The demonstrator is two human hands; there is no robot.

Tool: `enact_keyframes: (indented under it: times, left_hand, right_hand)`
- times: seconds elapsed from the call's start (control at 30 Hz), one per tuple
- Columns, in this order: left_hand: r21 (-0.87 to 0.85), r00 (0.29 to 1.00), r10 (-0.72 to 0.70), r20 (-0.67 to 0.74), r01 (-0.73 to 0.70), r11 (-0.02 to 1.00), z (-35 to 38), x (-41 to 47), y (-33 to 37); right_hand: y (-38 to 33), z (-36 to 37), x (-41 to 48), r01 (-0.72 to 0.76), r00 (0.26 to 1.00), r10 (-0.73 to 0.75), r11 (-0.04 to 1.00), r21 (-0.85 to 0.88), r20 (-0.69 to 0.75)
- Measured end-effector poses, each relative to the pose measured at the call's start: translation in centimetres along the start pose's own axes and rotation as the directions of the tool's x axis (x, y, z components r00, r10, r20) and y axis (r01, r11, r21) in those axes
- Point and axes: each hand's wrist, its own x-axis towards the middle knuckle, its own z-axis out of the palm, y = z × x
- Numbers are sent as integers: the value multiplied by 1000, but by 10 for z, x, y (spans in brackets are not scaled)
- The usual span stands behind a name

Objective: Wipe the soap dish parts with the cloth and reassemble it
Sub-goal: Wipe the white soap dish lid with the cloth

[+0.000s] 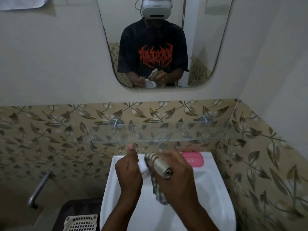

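Bathroom, dim light. White sink (208, 189) sits under both grips, w/ leaf-pattern tiles (50, 130) behind, a glass shelf (150, 132) just beyond them and a mirror (208, 47) higher up. Left grip (128, 170) is clenched round the white dish part (143, 167), thumb sticking up. That part is mostly hidden btwn the grips, so can't tell its long axis. Right grip (176, 172) is wrapped round the rolled striped cloth (162, 167). Roll axis runs diagonal, far-left to near-right, w/ the rolled end facing near-right and a loose tail hanging below. Cloth touches the white part. Pink dish part (193, 158) lies flat on the sink's back rim, just beyond right grip, long axis left-right. White slotted basket (81, 222) is well below-left of left grip.
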Motion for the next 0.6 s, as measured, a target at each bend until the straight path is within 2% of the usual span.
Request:
enact_keyframes:
  times: [0.07,0.13,0.2,0.27,0.33,0.47,0.53,0.6]
  left_hand:
    - [-11,1000,-17,16,17,1000,-2,-1,-4]
    - [-30,999,-36,22,36,999,-4,0,-6]
    - [-83,994,-109,28,111,990,-8,0,-9]
    - [-147,980,-197,34,200,969,-11,-1,-12]
    - [-182,957,-289,8,286,941,-17,0,-18]
    - [-283,836,-542,-92,500,819,-32,9,-35]
    - [-313,766,-623,-162,558,768,-45,11,-41]
    - [-321,719,-644,-261,565,760,-60,12,-49]
  right_hand:
    - [-2,5,-3,29,999,-28,999,-31,22]
    - [6,7,-2,-80,997,80,997,19,-14]
    - [17,8,1,-251,967,252,966,60,-20]
    - [24,10,4,-452,892,448,887,97,61]
    - [31,14,4,-583,810,565,806,101,158]
    - [54,30,-2,-706,691,666,706,65,281]
    - [70,44,-7,-783,610,722,613,106,327]
    - [88,64,-11,-858,508,766,488,159,394]
